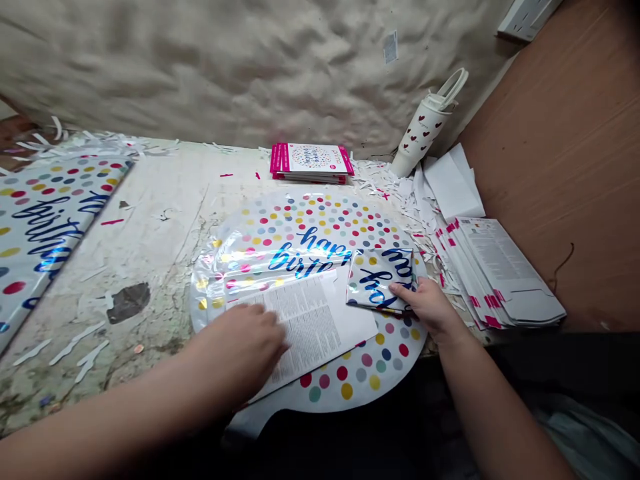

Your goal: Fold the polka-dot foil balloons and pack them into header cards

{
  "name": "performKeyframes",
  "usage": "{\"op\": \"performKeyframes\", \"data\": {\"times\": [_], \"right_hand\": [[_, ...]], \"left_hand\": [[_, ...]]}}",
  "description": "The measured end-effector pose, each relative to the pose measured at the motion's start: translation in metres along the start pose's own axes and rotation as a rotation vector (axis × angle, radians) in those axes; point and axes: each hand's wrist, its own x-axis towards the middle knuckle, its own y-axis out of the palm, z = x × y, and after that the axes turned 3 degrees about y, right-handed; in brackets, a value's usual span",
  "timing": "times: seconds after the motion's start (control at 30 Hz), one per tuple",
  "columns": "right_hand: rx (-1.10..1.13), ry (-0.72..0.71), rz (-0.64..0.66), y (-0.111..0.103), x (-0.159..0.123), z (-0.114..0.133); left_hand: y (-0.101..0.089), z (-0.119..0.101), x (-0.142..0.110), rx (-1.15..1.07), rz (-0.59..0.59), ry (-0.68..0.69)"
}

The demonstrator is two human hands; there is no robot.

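A round foil balloon (300, 233) with coloured dots and blue "happy birthday" writing lies flat on the worn table (160, 220). A white printed card (313, 320) rests on its near half. My left hand (240, 350) lies on the card's left part, fingers curled down on it and blurred by motion. My right hand (427, 303) pinches the near right edge of a folded foil balloon (377, 277) that sits on the flat balloon, just right of the card.
A stack of pink-edged packs (311, 162) lies at the back. A heart-patterned tumbler (425, 130) leans on the wall. A pile of flat printed cards (495, 273) sits at the right. More dotted foil (43, 213) lies at the left. Paper scraps litter the table.
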Motion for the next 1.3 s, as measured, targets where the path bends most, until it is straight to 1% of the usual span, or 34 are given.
{"op": "performKeyframes", "data": {"times": [0.03,0.1,0.13,0.17,0.23,0.3,0.37,0.43,0.57,0.63,0.67,0.73,0.8,0.83,0.87,0.97,1.0,1.07,1.13,1.23,1.27,1.3], "right_hand": [[-0.039,-0.024,-0.028,0.002,-0.002,0.001],[-0.132,-0.051,-0.102,0.004,-0.007,0.002],[-0.184,-0.060,-0.139,0.004,-0.011,0.002],[-0.234,-0.072,-0.172,0.004,-0.017,0.003],[-0.298,-0.098,-0.202,0.005,-0.030,0.005],[-0.298,-0.106,-0.183,0.007,-0.042,0.009],[-0.256,-0.076,-0.110,0.009,-0.051,0.015],[-0.182,-0.026,0.028,0.011,-0.052,0.021],[0.000,0.096,0.377,0.014,-0.040,0.032],[0.092,0.178,0.463,0.017,-0.032,0.035],[0.137,0.217,0.467,0.019,-0.029,0.037],[0.213,0.249,0.395,0.025,-0.026,0.039],[0.238,0.215,0.311,0.032,-0.027,0.041],[0.212,0.177,0.299,0.037,-0.028,0.042],[0.145,0.122,0.307,0.042,-0.029,0.043],[-0.174,-0.054,0.381,0.058,-0.030,0.047],[-0.256,-0.096,0.384,0.062,-0.028,0.049],[-0.325,-0.134,0.355,0.066,-0.024,0.054],[-0.347,-0.148,0.346,0.066,-0.019,0.059],[-0.388,-0.180,0.404,0.059,-0.017,0.066],[-0.380,-0.219,0.360,0.055,-0.018,0.068],[-0.346,-0.280,0.248,0.052,-0.021,0.069]], "left_hand": [[-0.002,-0.004,0.020,0.087,0.053,0.082],[0.002,-0.007,0.059,0.149,0.011,0.258],[0.006,-0.007,0.076,0.166,-0.006,0.319],[0.011,-0.005,0.088,0.171,-0.029,0.366],[0.020,-0.001,0.101,0.173,-0.067,0.435],[0.022,0.003,0.102,0.169,-0.100,0.480],[0.020,0.004,0.098,0.170,-0.120,0.499],[0.014,0.003,0.093,0.179,-0.134,0.506],[0.008,-0.003,0.090,0.185,-0.138,0.578],[0.007,-0.005,0.089,0.175,-0.112,0.603],[0.007,-0.005,0.089,0.170,-0.097,0.602],[0.007,-0.004,0.088,0.169,-0.077,0.576],[0.007,-0.003,0.089,0.172,-0.073,0.554],[0.006,-0.003,0.089,0.172,-0.077,0.551],[0.005,-0.004,0.090,0.170,-0.084,0.554],[0.003,-0.009,0.093,0.159,-0.105,0.563],[0.002,-0.011,0.093,0.158,-0.108,0.559],[0.001,-0.014,0.094,0.169,-0.110,0.535],[-0.002,-0.015,0.094,0.185,-0.105,0.516],[-0.007,-0.012,0.091,0.214,-0.108,0.500],[-0.010,-0.010,0.089,0.226,-0.129,0.482],[-0.014,-0.008,0.086,0.238,-0.166,0.448]]}}
